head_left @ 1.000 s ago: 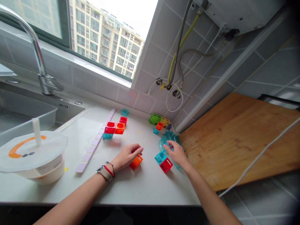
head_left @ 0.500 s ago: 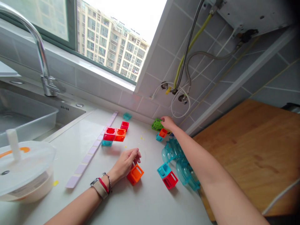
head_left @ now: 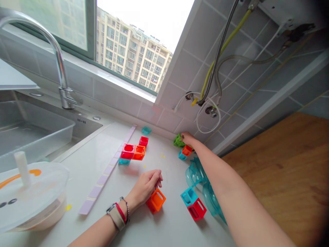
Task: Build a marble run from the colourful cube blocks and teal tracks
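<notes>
My left hand rests on the white counter with its fingers on an orange open cube. My right hand reaches to the back corner and grips a green cube in a small pile with an orange cube and a blue one. Under my right forearm lie clear teal curved track pieces. A joined blue and red cube pair sits in front of them. Further left stands a cluster of red and orange cubes.
A long lilac strip runs across the counter. A white lidded tub stands at the left, with the sink and tap behind it. A wooden board lies at the right. Hoses hang on the tiled wall.
My right hand has left the teal track pieces and reached back to the corner pile, closing on the green cube. My left hand stays on the orange cube. The view has shifted.
</notes>
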Available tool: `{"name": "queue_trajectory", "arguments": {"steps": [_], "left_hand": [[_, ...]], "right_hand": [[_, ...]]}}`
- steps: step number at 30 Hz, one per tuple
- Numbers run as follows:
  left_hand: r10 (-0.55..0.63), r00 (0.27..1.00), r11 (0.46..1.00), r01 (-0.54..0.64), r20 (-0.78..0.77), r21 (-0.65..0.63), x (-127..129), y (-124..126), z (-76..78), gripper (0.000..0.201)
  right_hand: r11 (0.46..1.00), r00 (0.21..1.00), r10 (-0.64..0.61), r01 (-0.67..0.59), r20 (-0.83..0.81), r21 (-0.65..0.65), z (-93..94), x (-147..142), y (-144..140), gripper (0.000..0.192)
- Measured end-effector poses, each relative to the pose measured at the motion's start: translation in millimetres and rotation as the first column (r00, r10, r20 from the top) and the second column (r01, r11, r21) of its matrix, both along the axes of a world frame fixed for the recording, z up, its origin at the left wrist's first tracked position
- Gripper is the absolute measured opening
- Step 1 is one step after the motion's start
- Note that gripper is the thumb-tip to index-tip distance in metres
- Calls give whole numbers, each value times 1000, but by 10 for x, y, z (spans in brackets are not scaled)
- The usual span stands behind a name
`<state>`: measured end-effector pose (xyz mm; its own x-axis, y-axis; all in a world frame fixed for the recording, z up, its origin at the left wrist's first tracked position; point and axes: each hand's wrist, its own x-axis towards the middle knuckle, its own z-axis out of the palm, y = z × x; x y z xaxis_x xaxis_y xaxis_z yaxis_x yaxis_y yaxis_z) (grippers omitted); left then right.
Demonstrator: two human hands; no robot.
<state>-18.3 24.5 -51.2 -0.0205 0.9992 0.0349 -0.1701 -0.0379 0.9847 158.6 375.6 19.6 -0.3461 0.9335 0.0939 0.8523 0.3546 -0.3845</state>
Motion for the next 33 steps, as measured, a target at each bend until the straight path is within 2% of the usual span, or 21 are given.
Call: {"name": "queue_trajectory", "arguments": {"steps": [5, 10, 13, 18, 21, 24, 26, 28, 31, 33], "left_hand": [[-4, 1000, 1000, 4, 4, -4, 3, -3, 16, 55], [0, 1000, 1000, 0, 27, -13, 11, -6, 23, 55], [5, 999, 1000, -4, 37, -28, 12, -2, 19, 55], [24, 999, 999, -23, 24, -39, 6, 3, 31, 57], [30, 999, 998, -28, 39, -53, 7, 3, 47, 57], [30, 998, 998, -27, 59, -54, 4, 1, 69, 53], [31, 998, 999, -29, 46, -41, -8, -2, 82, 49], [50, 999, 999, -50, 11, -14, -28, -5, 83, 47], [105, 993, 993, -102, -55, 55, -57, -6, 61, 58], [126, 989, 987, -117, -80, 106, -66, -3, 41, 68]], "right_hand": [[998, 986, -55, 53, -155, -14, 3, 108, 11, 21], [985, 922, -169, 146, -349, -93, 29, 174, -10, 15], [968, 849, -240, 170, -471, -186, 15, 183, -82, 12], [927, 666, -366, 197, -650, -319, 25, 198, -258, 11], [912, 576, -404, 194, -711, -361, 104, 211, -350, 13], [912, 536, -402, 162, -743, -377, 227, 174, -495, 13], [920, 534, -378, 123, -756, -373, 309, 110, -697, 11], [936, 552, -324, 71, -768, -344, 362, 24, -1032, 13], [955, 614, -188, -69, -767, -289, 328, -116, -1751, 26], [946, 608, -134, -158, -783, -285, 218, -200, -2258, 32]]}}
